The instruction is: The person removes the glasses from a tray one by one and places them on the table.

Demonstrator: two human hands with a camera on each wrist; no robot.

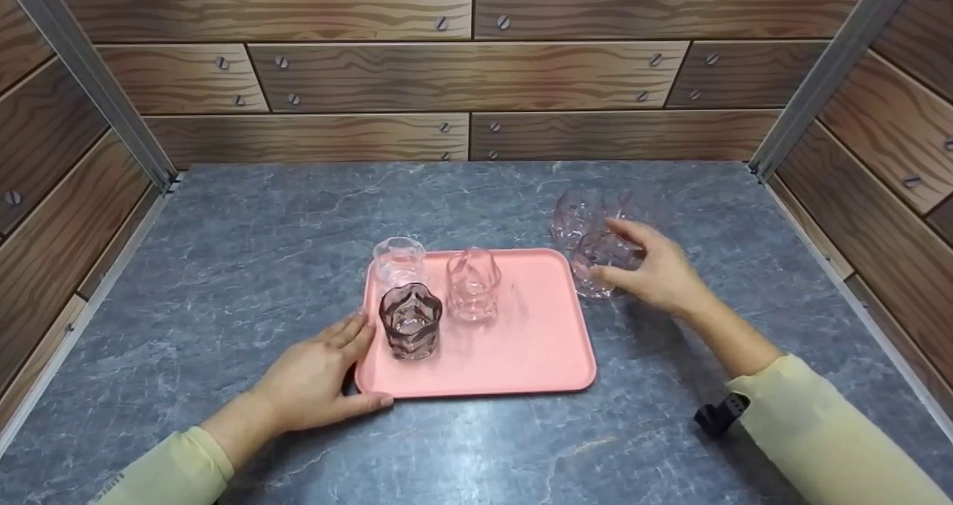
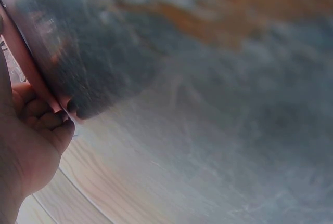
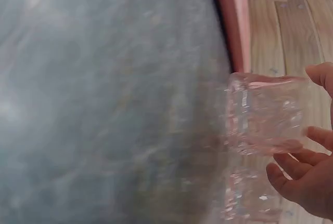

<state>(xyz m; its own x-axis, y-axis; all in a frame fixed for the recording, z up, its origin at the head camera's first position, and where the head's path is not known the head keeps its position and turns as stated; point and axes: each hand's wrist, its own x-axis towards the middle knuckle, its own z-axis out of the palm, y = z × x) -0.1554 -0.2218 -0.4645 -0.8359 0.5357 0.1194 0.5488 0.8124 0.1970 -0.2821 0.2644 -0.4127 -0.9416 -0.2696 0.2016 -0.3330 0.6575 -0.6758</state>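
Note:
A pink tray lies on the table, and my left hand holds its near left corner, fingers along the left rim and thumb at the front edge. On the tray stand a clear glass, a dark smoky glass and a pinkish glass, all upright with wavy sides. Just right of the tray, my right hand is spread around an upright, faintly pink glass. In the right wrist view, the thumb and fingers lie apart on either side of this glass.
Behind the right hand stand two more see-through glasses, one at the left and a fainter one partly hidden by the hand. The grey marbled table is bounded by wood-patterned walls at the back and sides.

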